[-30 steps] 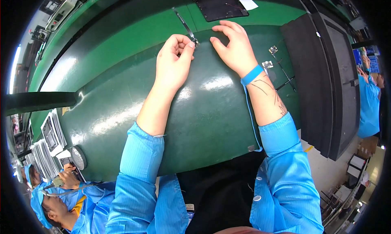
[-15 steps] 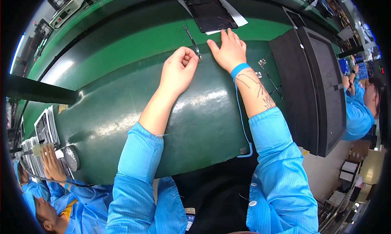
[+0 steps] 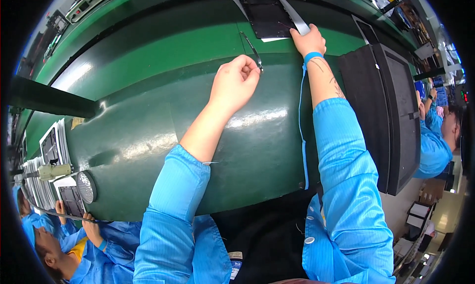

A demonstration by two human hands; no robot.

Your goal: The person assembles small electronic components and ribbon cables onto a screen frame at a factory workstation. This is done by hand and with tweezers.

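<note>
My left hand (image 3: 235, 83) is over the green mat with its fingers curled into a pinch. At its fingertips is a thin black cable (image 3: 254, 50) with a small end piece, slanting away toward the far side. My right hand (image 3: 310, 42) is at the near right corner of a flat black panel (image 3: 267, 17), thumb and fingers closed on the white sheet (image 3: 293, 16) beneath it. A blue wrist strap (image 3: 312, 56) circles my right wrist, its cord hanging toward the table's front edge.
Right of my right arm stands a large black foam-lined case (image 3: 398, 120). A green post (image 3: 54, 97) rises at the left, near a round perforated metal piece (image 3: 86, 187) and a stack of panels (image 3: 55, 143). Co-workers in blue sit at the left and right.
My right hand has moved right and away along the panel's near edge and closed at its corner. My left hand keeps its pinch by the cable. The view has shifted slightly.
</note>
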